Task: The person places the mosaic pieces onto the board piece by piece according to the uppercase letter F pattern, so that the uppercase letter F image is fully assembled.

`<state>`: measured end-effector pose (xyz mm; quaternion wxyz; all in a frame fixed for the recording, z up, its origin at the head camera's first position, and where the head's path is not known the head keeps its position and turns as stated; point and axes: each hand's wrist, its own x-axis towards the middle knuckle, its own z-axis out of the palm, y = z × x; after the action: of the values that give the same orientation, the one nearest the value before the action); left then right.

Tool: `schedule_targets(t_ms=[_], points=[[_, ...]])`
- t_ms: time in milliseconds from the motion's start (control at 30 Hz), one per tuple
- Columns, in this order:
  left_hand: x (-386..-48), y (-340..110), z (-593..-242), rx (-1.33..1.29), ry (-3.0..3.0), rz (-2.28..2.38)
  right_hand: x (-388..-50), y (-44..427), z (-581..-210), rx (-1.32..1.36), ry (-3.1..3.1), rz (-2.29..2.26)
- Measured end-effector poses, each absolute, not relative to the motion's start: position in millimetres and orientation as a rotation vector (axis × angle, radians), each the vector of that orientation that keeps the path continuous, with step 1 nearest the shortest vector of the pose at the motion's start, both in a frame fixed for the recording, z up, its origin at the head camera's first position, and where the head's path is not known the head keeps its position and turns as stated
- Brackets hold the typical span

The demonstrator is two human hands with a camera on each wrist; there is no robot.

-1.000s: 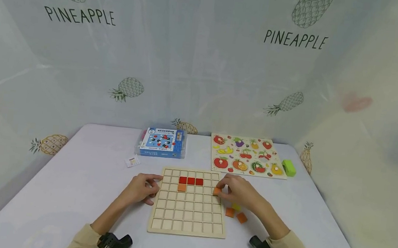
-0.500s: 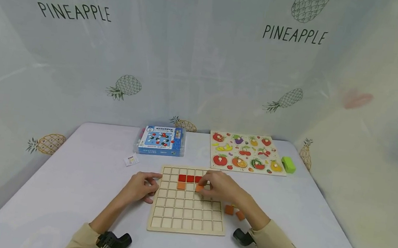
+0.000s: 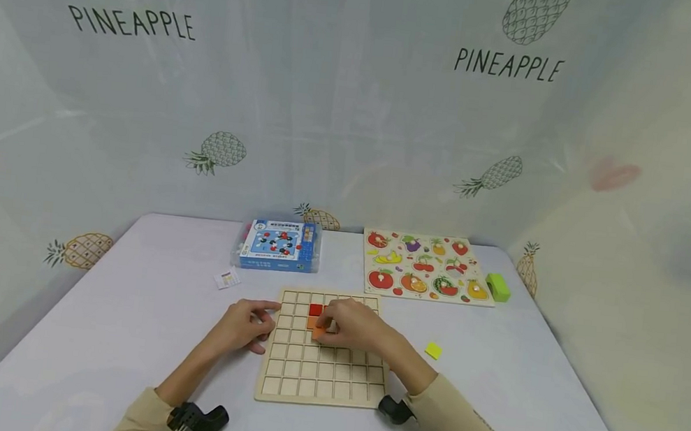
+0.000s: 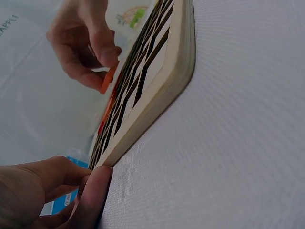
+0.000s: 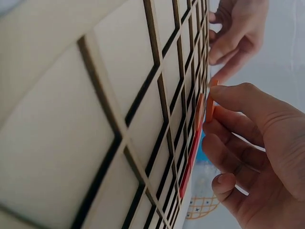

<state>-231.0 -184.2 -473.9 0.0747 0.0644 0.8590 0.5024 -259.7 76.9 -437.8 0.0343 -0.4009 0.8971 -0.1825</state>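
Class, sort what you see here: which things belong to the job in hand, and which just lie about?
In the job:
grid board, touched by the left hand
orange tile, pinched by the right hand
red tiles on the board
yellow tile, probably

Lying about:
blue box
fruit puzzle
green block
small card

Board partly behind right fingers

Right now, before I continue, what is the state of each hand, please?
Left hand: open, touching the edge of the grid board.
Right hand: closed, pinching an orange tile.
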Motion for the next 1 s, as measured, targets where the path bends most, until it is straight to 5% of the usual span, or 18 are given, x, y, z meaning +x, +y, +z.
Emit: schedule_targets(t_ms=[1000], points=[[-232.5,-184.3,-476.2,0.167,2.588,1.487,-255.0,62.2,-442.3,-1.161,2.794,-0.454]])
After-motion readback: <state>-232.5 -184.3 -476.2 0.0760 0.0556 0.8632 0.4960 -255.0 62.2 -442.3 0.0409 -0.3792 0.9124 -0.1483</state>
